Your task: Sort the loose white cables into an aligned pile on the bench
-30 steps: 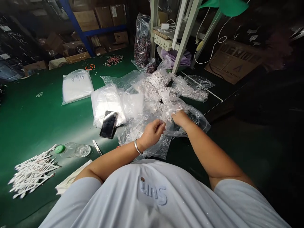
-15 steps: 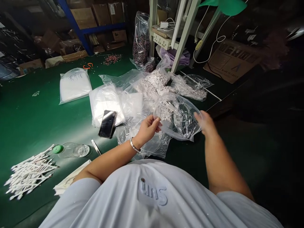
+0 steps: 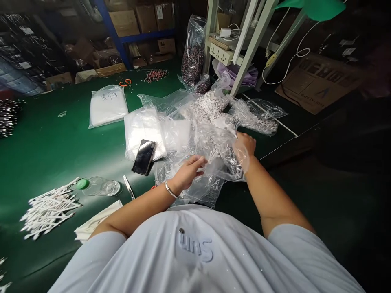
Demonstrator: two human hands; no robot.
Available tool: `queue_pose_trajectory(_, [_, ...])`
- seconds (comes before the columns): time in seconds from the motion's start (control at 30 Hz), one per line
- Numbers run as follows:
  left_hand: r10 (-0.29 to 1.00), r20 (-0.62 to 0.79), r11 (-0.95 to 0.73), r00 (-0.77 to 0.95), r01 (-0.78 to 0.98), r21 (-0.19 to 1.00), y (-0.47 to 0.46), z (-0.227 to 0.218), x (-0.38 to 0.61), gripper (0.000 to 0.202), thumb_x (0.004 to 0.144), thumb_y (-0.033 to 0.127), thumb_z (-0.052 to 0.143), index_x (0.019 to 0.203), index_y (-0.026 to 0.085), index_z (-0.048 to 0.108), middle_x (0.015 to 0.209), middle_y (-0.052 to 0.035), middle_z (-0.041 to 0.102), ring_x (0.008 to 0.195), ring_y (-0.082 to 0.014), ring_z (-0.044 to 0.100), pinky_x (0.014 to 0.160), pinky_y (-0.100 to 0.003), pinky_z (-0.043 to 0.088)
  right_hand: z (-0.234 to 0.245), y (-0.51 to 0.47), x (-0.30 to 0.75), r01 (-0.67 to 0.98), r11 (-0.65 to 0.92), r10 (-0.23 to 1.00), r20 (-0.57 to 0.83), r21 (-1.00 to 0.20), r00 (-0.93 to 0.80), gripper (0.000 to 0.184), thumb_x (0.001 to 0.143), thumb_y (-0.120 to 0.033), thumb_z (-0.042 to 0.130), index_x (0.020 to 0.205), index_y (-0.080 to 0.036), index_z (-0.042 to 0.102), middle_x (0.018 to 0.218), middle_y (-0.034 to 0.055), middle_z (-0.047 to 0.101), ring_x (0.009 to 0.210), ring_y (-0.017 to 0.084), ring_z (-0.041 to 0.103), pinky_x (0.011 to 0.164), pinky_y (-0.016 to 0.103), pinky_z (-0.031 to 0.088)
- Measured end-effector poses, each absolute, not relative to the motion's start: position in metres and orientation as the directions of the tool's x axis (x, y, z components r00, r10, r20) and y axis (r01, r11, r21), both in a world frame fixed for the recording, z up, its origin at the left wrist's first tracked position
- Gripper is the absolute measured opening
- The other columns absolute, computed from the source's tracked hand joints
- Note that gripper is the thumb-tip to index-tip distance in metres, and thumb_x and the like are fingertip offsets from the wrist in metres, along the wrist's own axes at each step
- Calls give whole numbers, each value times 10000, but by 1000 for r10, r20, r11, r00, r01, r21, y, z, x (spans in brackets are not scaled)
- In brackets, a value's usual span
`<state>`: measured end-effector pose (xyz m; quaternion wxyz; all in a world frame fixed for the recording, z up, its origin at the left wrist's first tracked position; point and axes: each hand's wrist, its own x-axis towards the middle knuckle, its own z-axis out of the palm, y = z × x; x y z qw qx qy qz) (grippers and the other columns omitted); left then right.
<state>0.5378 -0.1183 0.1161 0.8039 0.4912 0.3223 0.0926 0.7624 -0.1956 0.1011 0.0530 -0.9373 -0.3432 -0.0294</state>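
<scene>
A clear plastic bag (image 3: 224, 174) holding small whitish pieces lies in front of me, its mouth towards me. My left hand (image 3: 190, 171) is at the bag's left edge, thumb and fingers apart; slight blur hides whether it touches the film. My right hand (image 3: 246, 145) is closed on the right side of the bag, its fingertips partly hidden behind the film. Just beyond is a heap of whitish pieces (image 3: 206, 105) in plastic. Another filled clear bag (image 3: 259, 118) lies to its right. More loose film (image 3: 204, 189) is spread under my left hand.
A phone (image 3: 143, 157) rests on a stack of clear bags (image 3: 143, 126). At left are a green-capped bottle (image 3: 102, 186), tweezers (image 3: 128, 187) and a pile of white sticks (image 3: 50, 209). Behind stand a rack post (image 3: 249, 51), a power strip (image 3: 220, 54) and a tall filled bag (image 3: 193, 57).
My right hand has moved left and slightly away from me, folding the bag's right side inward. My left hand's fingers have come apart from their pinch on the bag edge. The view has shifted left.
</scene>
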Motion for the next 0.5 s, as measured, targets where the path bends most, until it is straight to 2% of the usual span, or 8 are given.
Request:
queue_pose_trajectory(0.07, [397, -476, 640, 785, 135, 756, -120, 114, 545, 522, 681, 629, 712, 957, 204, 591, 1167, -72, 575, 1010, -189, 562, 810, -345, 502, 107, -197, 746, 703, -706, 680, 197, -84, 707, 441, 909, -142, 461, 1341, -117, 546, 1021, 183, 634, 961, 298, 563, 779, 402, 442])
queue_pose_trajectory(0.13, [313, -461, 733, 831, 98, 673, -122, 110, 555, 622, 619, 673, 733, 1023, 225, 582, 1165, -74, 580, 998, -211, 583, 810, -393, 512, 108, -204, 716, 829, -552, 787, 270, -91, 555, 466, 883, -134, 476, 1340, -127, 563, 969, 179, 634, 912, 305, 542, 743, 400, 420])
queue_pose_trajectory(0.2, [292, -444, 740, 847, 94, 666, -122, 103, 564, 636, 563, 637, 790, 961, 178, 601, 996, -73, 630, 865, -189, 614, 759, -361, 515, 104, -214, 684, 930, -345, 898, 244, -124, 366, 404, 875, -135, 481, 1249, -144, 632, 916, 153, 633, 887, 291, 529, 749, 398, 418])
queue_pose_trajectory(0.23, [319, -454, 722, 832, 97, 685, -121, 99, 567, 590, 554, 588, 817, 883, 146, 605, 878, -61, 635, 780, -165, 611, 718, -324, 507, 102, -220, 671, 953, -249, 931, 230, -170, 284, 337, 873, -128, 482, 1143, -156, 682, 882, 137, 632, 878, 277, 532, 764, 394, 424])
queue_pose_trajectory(0.33, [463, -507, 659, 727, 100, 746, -116, 86, 572, 415, 583, 423, 828, 681, 133, 547, 618, 2, 558, 585, -97, 537, 599, -245, 450, 94, -238, 654, 900, 5, 958, 260, -436, 120, 212, 888, -163, 514, 938, -206, 715, 888, 90, 647, 884, 237, 568, 815, 387, 463])
queue_pose_trajectory(0.37, [495, -509, 645, 704, 95, 758, -114, 83, 572, 375, 599, 387, 812, 670, 143, 537, 595, 15, 546, 560, -88, 522, 583, -238, 441, 92, -243, 656, 841, 29, 934, 314, -540, 169, 169, 889, -215, 550, 927, -227, 714, 919, 77, 655, 908, 231, 580, 845, 392, 473])
queue_pose_trajectory(0.43, [497, -496, 624, 712, 103, 774, -114, 81, 571, 311, 628, 358, 777, 708, 152, 559, 624, 12, 579, 575, -96, 545, 603, -248, 459, 89, -248, 664, 660, -13, 816, 373, -751, 441, 197, 852, -347, 641, 1022, -265, 699, 1042, 68, 662, 1010, 237, 590, 915, 412, 475])
queue_pose_trajectory(0.5, [450, -473, 597, 757, 139, 790, -119, 81, 571, 293, 638, 356, 763, 781, 152, 607, 703, -12, 636, 646, -127, 597, 663, -277, 490, 83, -247, 669, 354, -61, 669, 225, -933, 708, 408, 813, -470, 666, 1169, -272, 641, 1143, 79, 655, 1093, 261, 592, 937, 439, 481])
